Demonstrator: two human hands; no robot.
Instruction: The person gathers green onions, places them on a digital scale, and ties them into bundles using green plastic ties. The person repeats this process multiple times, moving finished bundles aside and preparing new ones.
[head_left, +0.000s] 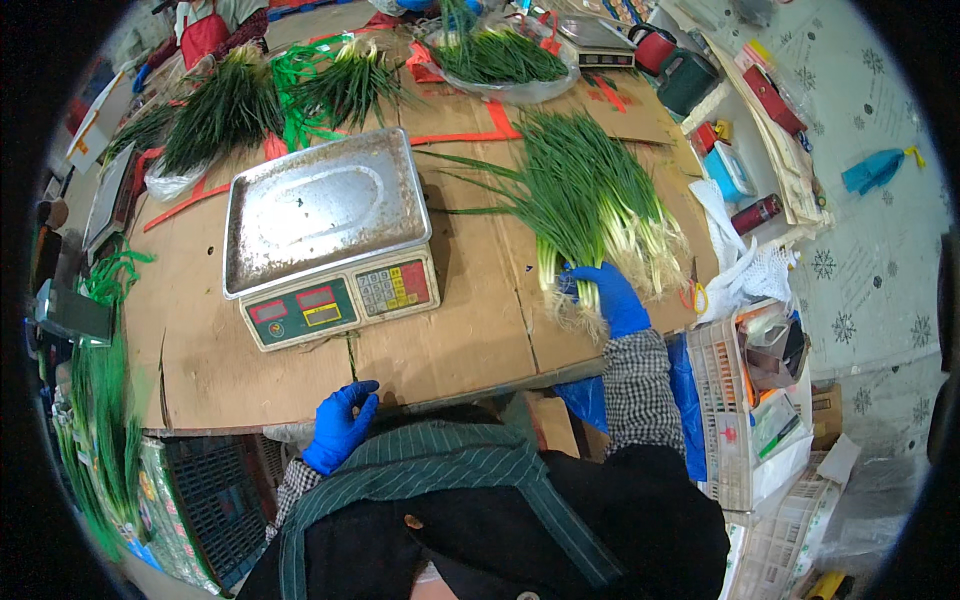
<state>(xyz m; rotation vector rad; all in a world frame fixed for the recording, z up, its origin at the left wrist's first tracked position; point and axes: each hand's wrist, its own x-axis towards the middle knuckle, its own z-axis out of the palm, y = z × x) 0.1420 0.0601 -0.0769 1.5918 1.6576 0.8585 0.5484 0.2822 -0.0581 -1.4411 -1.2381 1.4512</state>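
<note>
My right hand (624, 300), in a blue glove, is closed around the white root ends of some green onions (589, 225) at the table's right side. More green onions with pale stalks and stringy roots (645, 244) lie just beyond it, their leaves pointing away from me. My left hand (343, 424), also blue-gloved, hovers by the table's front edge with thumb and fingers apart and nothing in them. Between the hands and farther back stands a digital weighing scale (337, 300). Its worn metal pan (326, 214) carries only dirt and small scraps.
Cardboard (450, 330) covers the table. Onion bundles (225, 112) and green ties (300, 82) lie at the back left. A bagged onion heap (499, 64) and second scale (596, 41) stand at the back. Orange-handled scissors (699, 298) lie near a plastic crate (720, 412). Other people work opposite.
</note>
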